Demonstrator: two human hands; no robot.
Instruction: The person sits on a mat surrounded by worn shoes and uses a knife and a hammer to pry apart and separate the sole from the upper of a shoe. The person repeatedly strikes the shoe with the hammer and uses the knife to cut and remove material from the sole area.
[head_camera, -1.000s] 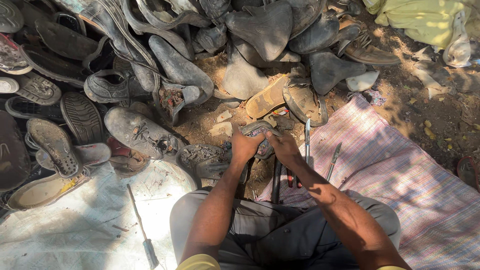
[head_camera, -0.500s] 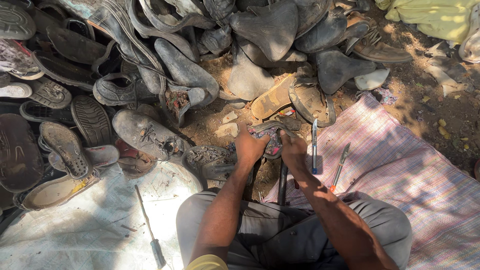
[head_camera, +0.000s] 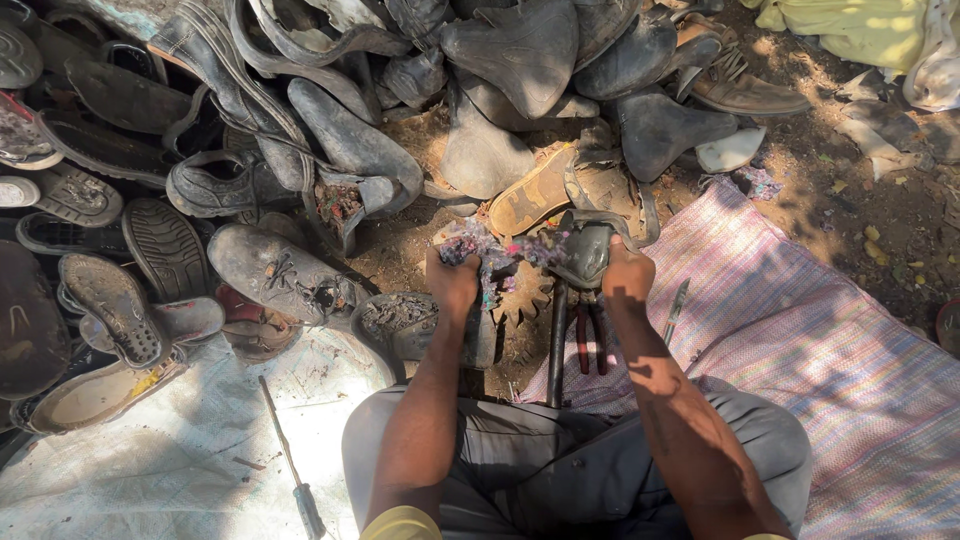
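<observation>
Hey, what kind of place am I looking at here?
Probably an outdoor shoe-repair or shoe-salvage spot: a heap of worn shoes and soles on bare dirt ground, a striped mat, and pliers lying nearby.

L hand (head_camera: 452, 283) + R hand (head_camera: 627, 275) grip torn shoe piece (head_camera: 520, 250) | pliers (head_camera: 590, 335) on striped cloth (head_camera: 800, 340) | worn shoe pile (head_camera: 300, 120) behind | screwdriver (head_camera: 290, 470) on white sheet (head_camera: 150, 470)

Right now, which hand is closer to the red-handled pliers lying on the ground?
Right. The right hand grips the shoe piece just above the red-handled pliers, almost over them. The left hand holds the frayed end farther off, across the upright metal bar.
</observation>
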